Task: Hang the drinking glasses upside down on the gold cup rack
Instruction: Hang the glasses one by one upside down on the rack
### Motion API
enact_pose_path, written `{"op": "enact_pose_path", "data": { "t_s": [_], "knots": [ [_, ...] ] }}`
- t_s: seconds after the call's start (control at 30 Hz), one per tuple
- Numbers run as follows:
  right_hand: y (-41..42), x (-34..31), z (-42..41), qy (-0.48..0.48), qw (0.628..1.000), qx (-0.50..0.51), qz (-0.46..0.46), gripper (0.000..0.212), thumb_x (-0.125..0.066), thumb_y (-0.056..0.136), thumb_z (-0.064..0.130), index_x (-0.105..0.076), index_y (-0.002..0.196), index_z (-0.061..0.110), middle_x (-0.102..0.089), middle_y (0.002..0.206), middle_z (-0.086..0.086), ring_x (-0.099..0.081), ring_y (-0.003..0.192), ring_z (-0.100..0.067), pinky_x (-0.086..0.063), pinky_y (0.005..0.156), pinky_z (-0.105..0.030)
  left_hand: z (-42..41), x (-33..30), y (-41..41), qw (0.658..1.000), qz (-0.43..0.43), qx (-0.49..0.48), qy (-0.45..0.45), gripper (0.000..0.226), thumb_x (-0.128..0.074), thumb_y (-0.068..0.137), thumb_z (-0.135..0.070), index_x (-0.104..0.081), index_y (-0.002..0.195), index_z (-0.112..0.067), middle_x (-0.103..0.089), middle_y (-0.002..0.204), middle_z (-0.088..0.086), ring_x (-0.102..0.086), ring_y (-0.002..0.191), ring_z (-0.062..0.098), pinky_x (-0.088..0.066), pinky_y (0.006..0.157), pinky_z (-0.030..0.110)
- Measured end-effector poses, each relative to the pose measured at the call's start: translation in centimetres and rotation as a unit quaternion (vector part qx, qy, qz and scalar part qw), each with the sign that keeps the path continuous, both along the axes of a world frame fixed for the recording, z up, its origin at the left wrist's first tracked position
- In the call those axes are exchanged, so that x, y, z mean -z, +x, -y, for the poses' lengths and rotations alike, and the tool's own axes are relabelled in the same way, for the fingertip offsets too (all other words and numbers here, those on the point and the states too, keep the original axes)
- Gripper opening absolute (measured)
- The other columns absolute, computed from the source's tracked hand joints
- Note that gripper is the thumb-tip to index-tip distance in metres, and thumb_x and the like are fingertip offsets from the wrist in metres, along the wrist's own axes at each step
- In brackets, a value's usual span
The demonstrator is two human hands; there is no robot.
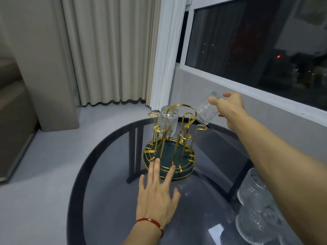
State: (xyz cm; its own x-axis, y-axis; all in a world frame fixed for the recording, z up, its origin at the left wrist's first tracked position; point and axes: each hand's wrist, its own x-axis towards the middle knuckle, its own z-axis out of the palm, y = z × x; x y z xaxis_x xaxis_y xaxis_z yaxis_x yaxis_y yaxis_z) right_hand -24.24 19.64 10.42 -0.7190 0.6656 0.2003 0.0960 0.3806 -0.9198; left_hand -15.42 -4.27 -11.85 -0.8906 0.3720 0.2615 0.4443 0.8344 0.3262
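One inverted glass (pixel 167 121) on rack (pixel 169 156)

A round table (pixel 109 174) with a dark smoked-glass top and a darker rim stands on a pale grey floor (pixel 44 165), close under the window wall. Its black legs show through the glass. The gold rack (pixel 169 156) sits on it toward the far side, its ringed base holding a dark green dish. Near the right edge, clear ribbed glasses (pixel 254 206) stand together on the top. The left hand (pixel 157 197) lies flat on the glass, its fingers (pixel 155 167) touching the rack's base.
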Motion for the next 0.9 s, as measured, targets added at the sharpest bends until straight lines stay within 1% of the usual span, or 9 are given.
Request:
{"op": "enact_pose_path", "data": {
  "t_s": [0.13, 0.27, 0.37, 0.47, 0.53, 0.6, 0.77, 0.83, 0.9],
  "knots": [
    [-1.0, 0.7, -0.9, 0.03, 0.998, -0.058, 0.015, 0.077, -0.087, 0.08, 0.034, -0.053, 0.146, 0.015, -0.061, 0.144, -0.013, -0.062, 0.126, -0.033, -0.053, 0.108, -0.054, -0.2, 0.2, 0.0, 1.0, 0.006, 0.001, -0.004, 0.07, -0.028, 0.097, -0.059, 0.009, 0.156, -0.049, 0.027, 0.168, 0.006, 0.026, 0.153, 0.024, -0.005, 0.126, 0.054],
    [-1.6, 1.7, -1.0, 0.059, 0.992, -0.114, 0.022, 0.073, -0.087, 0.083, 0.028, -0.055, 0.147, 0.016, -0.061, 0.144, -0.014, -0.061, 0.127, -0.035, -0.053, 0.107, -0.056, -0.3, 0.1, -0.2, 1.0, 0.021, 0.006, 0.004, 0.072, -0.033, 0.097, -0.058, 0.009, 0.154, -0.05, 0.026, 0.168, 0.005, 0.029, 0.151, 0.024, -0.001, 0.125, 0.055],
    [-1.9, 2.0, -0.6, 0.083, 0.983, -0.157, 0.044, 0.067, -0.086, 0.084, 0.023, -0.058, 0.145, 0.016, -0.063, 0.14, -0.009, -0.06, 0.127, -0.031, -0.051, 0.11, -0.056, -0.1, -0.2, -0.2, 1.0, 0.028, 0.009, 0.002, 0.071, -0.036, 0.098, -0.055, 0.009, 0.154, -0.051, 0.024, 0.168, 0.005, 0.029, 0.151, 0.024, 0.001, 0.125, 0.055],
    [-2.1, 2.4, -0.4, 0.108, 0.974, -0.19, 0.061, 0.064, -0.083, 0.086, 0.021, -0.059, 0.145, 0.015, -0.063, 0.141, -0.005, -0.057, 0.13, -0.028, -0.047, 0.115, -0.053, -0.1, -0.3, -0.2, 1.0, 0.028, 0.009, 0.008, 0.071, -0.037, 0.099, -0.053, 0.008, 0.154, -0.051, 0.023, 0.169, 0.005, 0.028, 0.152, 0.024, 0.002, 0.125, 0.055],
    [-2.2, 2.4, -0.5, 0.109, 0.97, -0.206, 0.062, 0.065, -0.082, 0.087, 0.018, -0.058, 0.147, 0.013, -0.062, 0.145, -0.005, -0.055, 0.133, -0.026, -0.044, 0.117, -0.049, -0.1, -0.3, -0.1, 1.0, 0.027, 0.009, 0.004, 0.07, -0.035, 0.1, -0.053, 0.01, 0.154, -0.05, 0.023, 0.169, 0.006, 0.028, 0.152, 0.024, 0.002, 0.125, 0.055],
    [-2.2, 2.3, -0.6, 0.118, 0.966, -0.221, 0.069, 0.067, -0.083, 0.086, 0.017, -0.058, 0.148, 0.013, -0.06, 0.149, -0.005, -0.053, 0.137, -0.026, -0.04, 0.119, -0.048, -0.1, -0.3, -0.2, 1.0, 0.026, 0.008, 0.003, 0.071, -0.034, 0.1, -0.053, 0.012, 0.153, -0.05, 0.024, 0.168, 0.006, 0.028, 0.152, 0.024, 0.001, 0.125, 0.055],
    [-2.7, 2.0, -0.2, 0.172, 0.943, -0.267, 0.104, 0.076, -0.088, 0.08, 0.02, -0.057, 0.149, 0.018, -0.056, 0.155, -0.004, -0.043, 0.148, -0.03, -0.034, 0.123, -0.052, -0.2, -0.1, -0.2, 1.0, 0.018, 0.005, 0.005, 0.071, -0.035, 0.1, -0.053, 0.011, 0.154, -0.051, 0.023, 0.169, 0.006, 0.027, 0.152, 0.024, 0.001, 0.125, 0.054],
    [-2.9, 2.1, 0.0, 0.177, 0.935, -0.283, 0.124, 0.077, -0.089, 0.079, 0.016, -0.057, 0.149, 0.02, -0.056, 0.155, -0.003, -0.044, 0.148, -0.032, -0.038, 0.121, -0.052, -0.2, 0.1, -0.3, 1.0, 0.013, 0.004, 0.005, 0.071, -0.035, 0.1, -0.054, 0.012, 0.153, -0.052, 0.022, 0.169, 0.006, 0.029, 0.15, 0.023, 0.001, 0.125, 0.053],
    [-3.0, 2.3, 0.2, 0.184, 0.927, -0.291, 0.147, 0.077, -0.089, 0.078, 0.01, -0.06, 0.147, 0.021, -0.059, 0.151, -0.002, -0.052, 0.141, -0.032, -0.046, 0.116, -0.053, -0.2, 0.2, -0.4, 1.0, 0.008, 0.003, 0.005, 0.072, -0.035, 0.099, -0.055, 0.013, 0.153, -0.052, 0.022, 0.169, 0.005, 0.028, 0.151, 0.022, 0.0, 0.125, 0.053]
  ]
}}
